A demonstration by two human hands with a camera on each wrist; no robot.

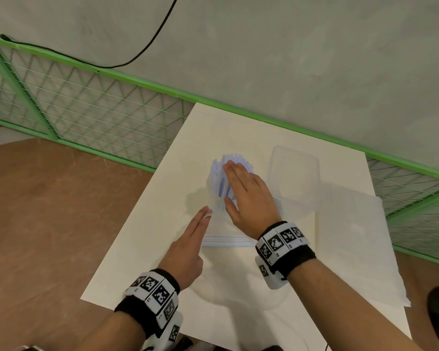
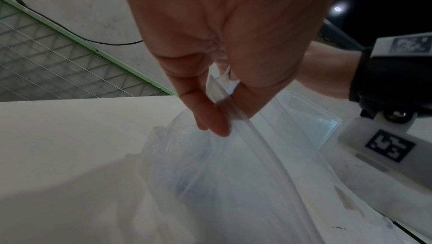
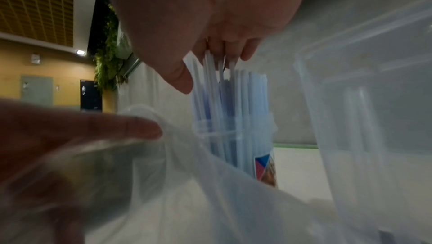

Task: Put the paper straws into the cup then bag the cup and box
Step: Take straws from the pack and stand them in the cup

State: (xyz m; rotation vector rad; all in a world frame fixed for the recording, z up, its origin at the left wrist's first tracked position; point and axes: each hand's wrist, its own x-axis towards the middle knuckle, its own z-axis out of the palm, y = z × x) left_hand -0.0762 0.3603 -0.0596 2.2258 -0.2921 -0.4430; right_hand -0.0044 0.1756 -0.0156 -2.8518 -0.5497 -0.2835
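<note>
A clear cup [image 1: 213, 191] full of pale blue and white paper straws [image 1: 218, 168] stands upright mid-table. My right hand [image 1: 235, 181] lies over the straws with straight fingers; its fingertips [image 3: 230, 52] touch the straw tops [image 3: 252, 91] above the cup [image 3: 233, 137]. My left hand [image 1: 205, 212] pinches the rim of a clear plastic bag [image 1: 221, 231] just in front of the cup. Thumb and fingers of that hand [image 2: 219, 115] hold the bag's zip edge [image 2: 247, 137]. A clear plastic box [image 1: 294, 171] stands right of the cup, close beside it [image 3: 362, 118].
The white table [image 1: 142, 236] ends at the left over a brown floor. A thin white sheet [image 1: 352, 236] hangs over the table's right side. A green mesh fence [image 1: 86, 110] and a grey wall run along the far side.
</note>
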